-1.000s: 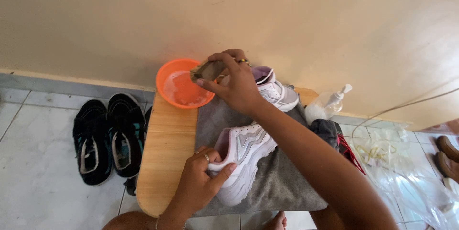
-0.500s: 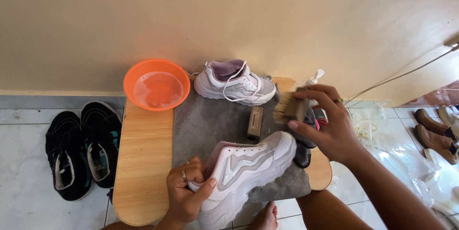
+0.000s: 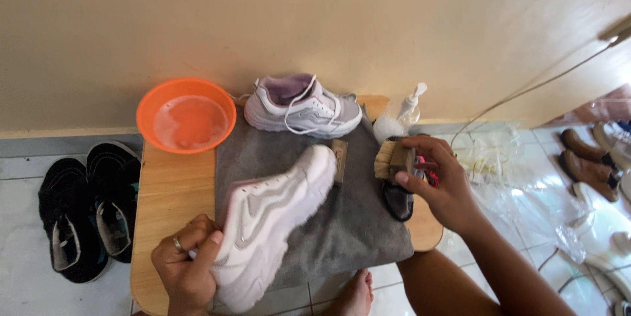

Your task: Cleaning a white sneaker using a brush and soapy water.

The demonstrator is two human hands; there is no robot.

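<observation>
Far left of the L grip, a pair of black sneakers (image 3: 85, 207) sits on the white tile floor. Above the L hand, a round orange plastic basin w/ soapy water (image 3: 186, 115) rests on the light wooden table (image 3: 172, 184). L hand (image 3: 187, 269) is wrapped tight around the heel of a white chunky sneaker (image 3: 269, 211), toe angled up-right away from the grip, over a grey felt mat (image 3: 342, 224). Beyond the toe, a 2nd white sneaker w/ lilac lining (image 3: 301, 106) lies by the wall. R hand (image 3: 439, 183) pinches a small wooden-backed brush w/ pale bristles (image 3: 393, 159), fingers closed on it, bristles facing left. Just above that grip stands a clear pump bottle (image 3: 397, 115); right of it, crumpled clear plastic (image 3: 526, 191) and brown shoes (image 3: 588, 158).
</observation>
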